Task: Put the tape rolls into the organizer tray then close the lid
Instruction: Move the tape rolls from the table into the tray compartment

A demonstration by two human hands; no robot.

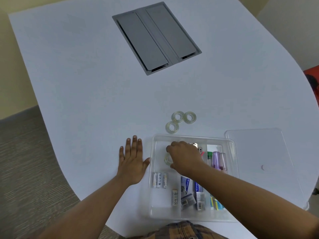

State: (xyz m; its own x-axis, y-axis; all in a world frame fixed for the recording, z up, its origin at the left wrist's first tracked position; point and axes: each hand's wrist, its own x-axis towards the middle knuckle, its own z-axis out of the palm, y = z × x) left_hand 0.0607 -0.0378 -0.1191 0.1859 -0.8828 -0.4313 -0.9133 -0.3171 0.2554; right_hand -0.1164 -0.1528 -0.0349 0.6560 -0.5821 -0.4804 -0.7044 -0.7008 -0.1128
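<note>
White table (86, 75); right hand (185, 158) holds clear tape roll (167, 159) in plastic tray (151, 187).

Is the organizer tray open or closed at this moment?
Open. The clear lid lies flat on the table right of the organizer tray, and the right hand reaches inside.

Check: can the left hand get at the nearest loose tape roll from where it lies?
Probably yes. The left hand lies flat beside the tray; bare table separates it from the tape roll.
</note>
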